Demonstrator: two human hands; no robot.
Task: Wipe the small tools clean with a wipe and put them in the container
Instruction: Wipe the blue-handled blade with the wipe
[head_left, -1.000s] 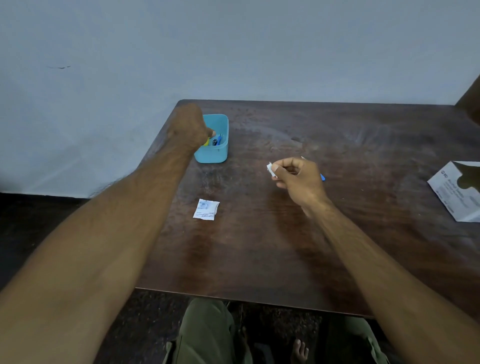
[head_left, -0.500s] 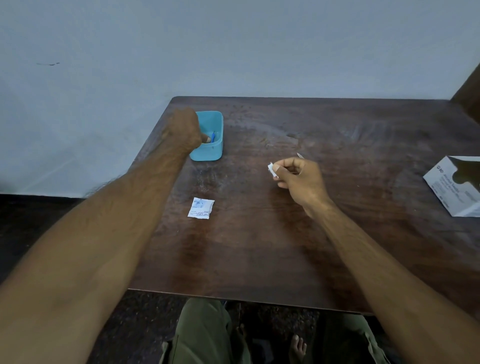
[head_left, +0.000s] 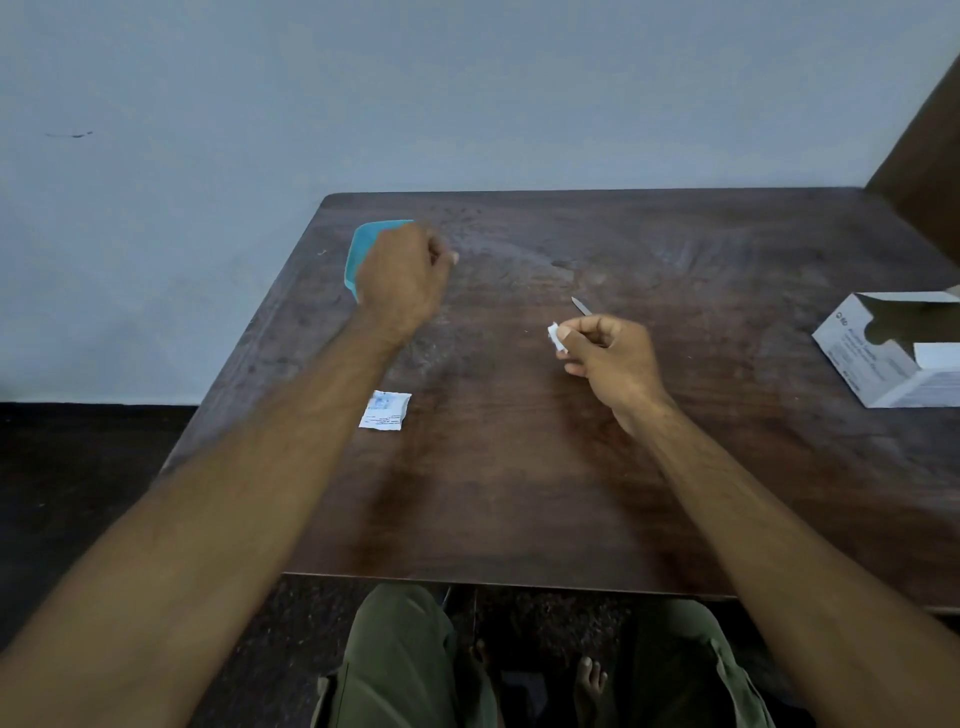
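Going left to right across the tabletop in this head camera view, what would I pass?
Teal container → left hand partly covering it → folded white wipe pinched in the right hand → open white box at the right edge.

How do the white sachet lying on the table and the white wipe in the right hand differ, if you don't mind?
The sachet lies flat on the table, untouched; the wipe is crumpled and pinched in the right hand. The sachet carries blue print; the wipe looks plain. Both are small and white.
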